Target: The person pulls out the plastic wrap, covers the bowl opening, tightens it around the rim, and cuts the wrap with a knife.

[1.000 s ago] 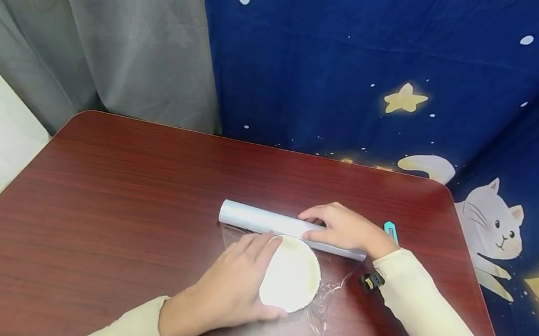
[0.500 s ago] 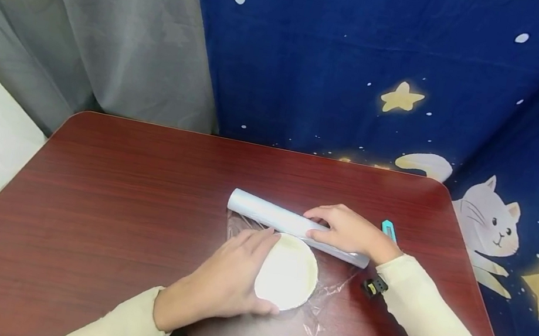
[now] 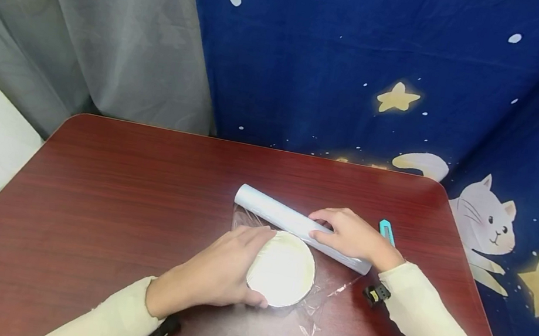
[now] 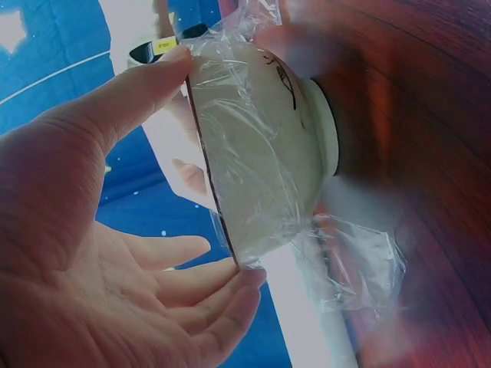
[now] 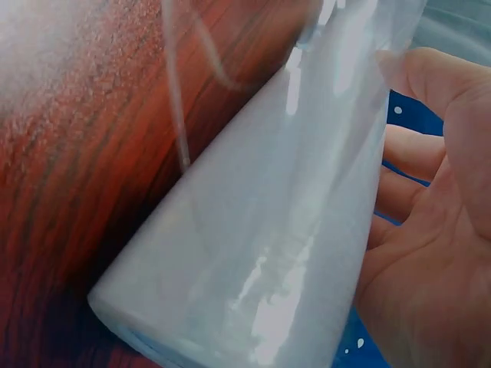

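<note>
A pale bowl (image 3: 283,269) stands upright on the table, wrapped in clear film. My left hand (image 3: 218,266) grips its left side, thumb at the near rim and fingertips at the far rim; the left wrist view shows film clinging to the bowl's wall (image 4: 257,146). Just behind the bowl lies a roll of clear film (image 3: 273,212), slanting down to the right. My right hand (image 3: 351,236) holds the roll from above, thumb on the near side, fingers over the far side. In the right wrist view the roll (image 5: 253,230) fills the middle.
A turquoise cutter (image 3: 386,231) lies behind my right wrist. Loose crumpled film (image 3: 311,317) spreads on the table (image 3: 136,199) to the right of the bowl. Grey and blue curtains hang beyond the back edge.
The roll's left end has swung away toward the back while its right end has come nearer. The bowl, with my left hand on it, has shifted slightly left in view.
</note>
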A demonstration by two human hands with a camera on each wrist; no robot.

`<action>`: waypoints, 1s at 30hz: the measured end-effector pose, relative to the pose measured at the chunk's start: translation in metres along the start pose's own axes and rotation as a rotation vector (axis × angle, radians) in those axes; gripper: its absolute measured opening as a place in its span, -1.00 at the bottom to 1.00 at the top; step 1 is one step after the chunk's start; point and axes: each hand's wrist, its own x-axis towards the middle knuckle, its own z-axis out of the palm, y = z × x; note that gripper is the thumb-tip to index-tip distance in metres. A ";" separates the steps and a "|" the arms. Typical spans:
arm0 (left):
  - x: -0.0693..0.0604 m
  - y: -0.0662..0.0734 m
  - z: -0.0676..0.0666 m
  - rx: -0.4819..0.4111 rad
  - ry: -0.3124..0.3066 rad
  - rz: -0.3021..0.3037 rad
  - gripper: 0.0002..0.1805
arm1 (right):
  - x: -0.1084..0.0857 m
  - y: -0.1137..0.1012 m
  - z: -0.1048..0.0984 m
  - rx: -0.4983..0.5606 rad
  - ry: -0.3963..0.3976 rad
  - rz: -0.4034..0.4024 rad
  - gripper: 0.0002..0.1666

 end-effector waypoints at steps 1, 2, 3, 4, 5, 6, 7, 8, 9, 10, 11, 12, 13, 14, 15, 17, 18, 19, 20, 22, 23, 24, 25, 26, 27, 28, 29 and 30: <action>0.000 0.001 0.000 0.002 0.005 0.002 0.25 | 0.000 0.000 0.000 -0.003 0.004 -0.004 -0.54; 0.000 0.002 0.000 0.004 0.011 0.003 0.25 | 0.000 0.000 0.001 -0.004 0.006 -0.004 -0.54; 0.000 0.004 0.000 0.009 0.018 0.002 0.25 | -0.001 0.000 0.001 -0.007 0.009 -0.005 -0.55; 0.000 0.006 0.000 0.013 0.025 -0.001 0.24 | -0.001 0.000 0.001 -0.011 0.012 -0.007 -0.56; 0.000 0.008 0.001 0.020 0.031 -0.003 0.24 | -0.001 0.000 0.001 -0.015 0.015 -0.007 -0.57; 0.001 0.010 0.002 0.034 0.041 -0.006 0.23 | -0.001 0.000 0.001 -0.017 0.019 -0.007 -0.57; 0.001 0.012 0.004 0.051 0.052 -0.010 0.22 | -0.001 -0.001 0.002 -0.020 0.022 -0.004 -0.58; 0.002 0.014 0.006 0.068 0.063 -0.014 0.22 | -0.001 -0.001 0.002 -0.023 0.027 -0.003 -0.58; 0.003 0.016 0.008 0.088 0.076 -0.018 0.21 | -0.001 -0.002 0.003 -0.027 0.032 -0.002 -0.58; 0.004 0.018 0.010 0.110 0.088 -0.021 0.20 | -0.002 -0.002 0.003 -0.031 0.038 -0.001 -0.58; 0.005 0.020 0.013 0.140 0.100 -0.024 0.20 | -0.002 -0.003 0.004 -0.034 0.045 0.003 -0.58; 0.006 0.023 0.015 0.171 0.110 -0.027 0.20 | -0.003 -0.004 0.004 -0.041 0.052 0.004 -0.58; 0.008 0.025 0.018 0.200 0.115 -0.029 0.21 | -0.003 -0.004 0.005 -0.047 0.057 0.007 -0.58; 0.009 0.027 0.020 0.232 0.117 -0.031 0.22 | -0.004 -0.004 0.005 -0.052 0.064 0.007 -0.57; 0.010 0.030 0.022 0.266 0.113 -0.038 0.23 | -0.004 -0.005 0.006 -0.057 0.070 0.011 -0.57; 0.013 0.033 0.026 0.329 0.104 -0.044 0.26 | -0.006 -0.006 0.007 -0.064 0.080 0.019 -0.56; 0.014 0.035 0.028 0.354 0.099 -0.045 0.27 | -0.006 -0.006 0.008 -0.069 0.085 0.020 -0.56; 0.015 0.036 0.029 0.377 0.094 -0.043 0.27 | -0.007 -0.006 0.009 -0.072 0.090 0.027 -0.55; 0.015 0.038 0.029 0.395 0.092 -0.039 0.27 | -0.008 -0.006 0.009 -0.075 0.095 0.033 -0.54; 0.016 0.039 0.030 0.413 0.096 -0.026 0.25 | -0.010 -0.007 0.011 -0.079 0.105 0.044 -0.52; 0.017 0.039 0.029 0.416 0.093 -0.022 0.24 | -0.011 -0.007 0.011 -0.078 0.112 0.051 -0.52; 0.017 0.039 0.028 0.414 0.088 -0.019 0.23 | -0.013 -0.007 0.012 -0.081 0.120 0.055 -0.52; 0.018 0.038 0.027 0.405 0.082 -0.015 0.22 | -0.014 -0.007 0.012 -0.079 0.127 0.063 -0.52; 0.019 0.037 0.026 0.393 0.073 -0.013 0.21 | -0.015 -0.007 0.012 -0.077 0.134 0.066 -0.53; 0.020 0.035 0.025 0.375 0.062 -0.012 0.20 | -0.016 -0.007 0.013 -0.074 0.141 0.070 -0.53; 0.021 0.034 0.023 0.356 0.043 -0.015 0.20 | -0.017 -0.008 0.013 -0.071 0.148 0.075 -0.54; 0.022 0.032 0.021 0.333 0.028 -0.016 0.20 | -0.019 -0.008 0.013 -0.067 0.153 0.085 -0.53; 0.023 0.030 0.019 0.311 0.016 -0.014 0.20 | -0.020 -0.008 0.014 -0.064 0.157 0.091 -0.54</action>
